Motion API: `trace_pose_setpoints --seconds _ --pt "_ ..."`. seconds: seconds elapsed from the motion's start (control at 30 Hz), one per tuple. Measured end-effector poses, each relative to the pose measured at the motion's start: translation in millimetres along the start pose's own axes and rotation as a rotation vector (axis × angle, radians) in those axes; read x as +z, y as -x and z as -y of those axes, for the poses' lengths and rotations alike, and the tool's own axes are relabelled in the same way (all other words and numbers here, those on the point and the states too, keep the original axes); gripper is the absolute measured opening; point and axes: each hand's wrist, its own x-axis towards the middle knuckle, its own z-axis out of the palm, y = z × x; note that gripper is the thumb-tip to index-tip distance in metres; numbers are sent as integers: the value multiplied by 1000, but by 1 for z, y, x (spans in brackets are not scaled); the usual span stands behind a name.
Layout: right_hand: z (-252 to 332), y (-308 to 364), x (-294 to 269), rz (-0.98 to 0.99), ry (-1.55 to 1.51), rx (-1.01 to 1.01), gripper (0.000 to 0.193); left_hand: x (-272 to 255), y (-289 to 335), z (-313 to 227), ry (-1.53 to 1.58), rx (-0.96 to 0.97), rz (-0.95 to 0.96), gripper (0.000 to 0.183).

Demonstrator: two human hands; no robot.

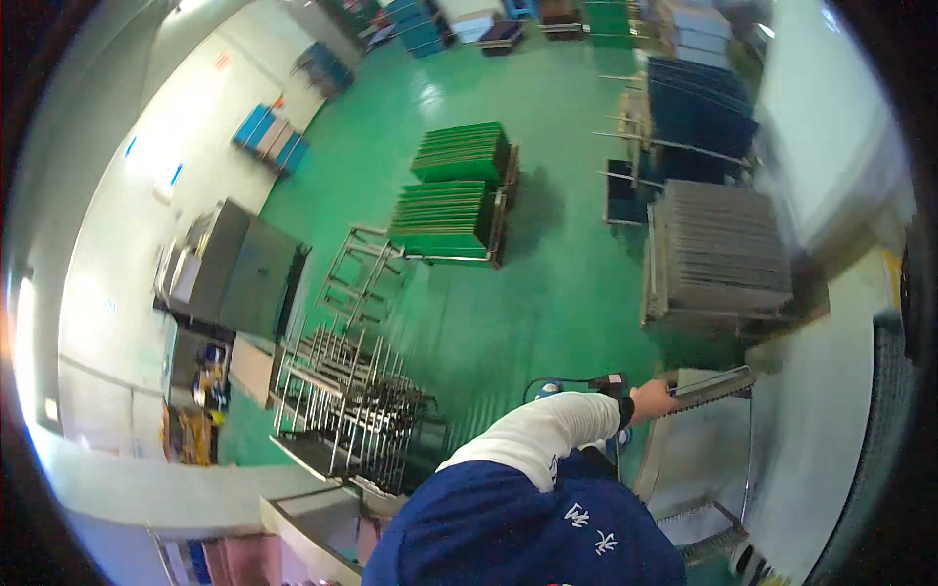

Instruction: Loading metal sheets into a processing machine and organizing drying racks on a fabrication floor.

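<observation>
My left arm, in a white sleeve with a black band at the wrist, reaches across my body to the right. My left hand (652, 400) is closed around the near end of a toothed rail (718, 388) along the top of a metal rack. The frame (750, 449) of this rack stands at my right side, with a second toothed rail (711, 545) low down. Of my right hand nothing shows.
Grey stacked panels (723, 249) stand ahead on the right, with dark blue panels (699, 107) beyond. Green panels (445, 220) fill a cart mid-floor. Metal racks (352, 400) crowd the left, near a grey machine (239, 269). A wall (831, 420) runs along the right.
</observation>
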Motion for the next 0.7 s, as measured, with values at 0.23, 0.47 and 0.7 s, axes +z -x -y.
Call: trace_pose_setpoints --seconds 0.23,0.47,0.7 --pt "51 39 124 135 68 -140 57 -136 40 64 283 18 -261 27" --pt "78 94 249 329 102 -219 56 -298 112 160 563 -195 -573 32" --pt "85 98 417 789 180 -112 54 -403 165 297 935 -178 -946 32"
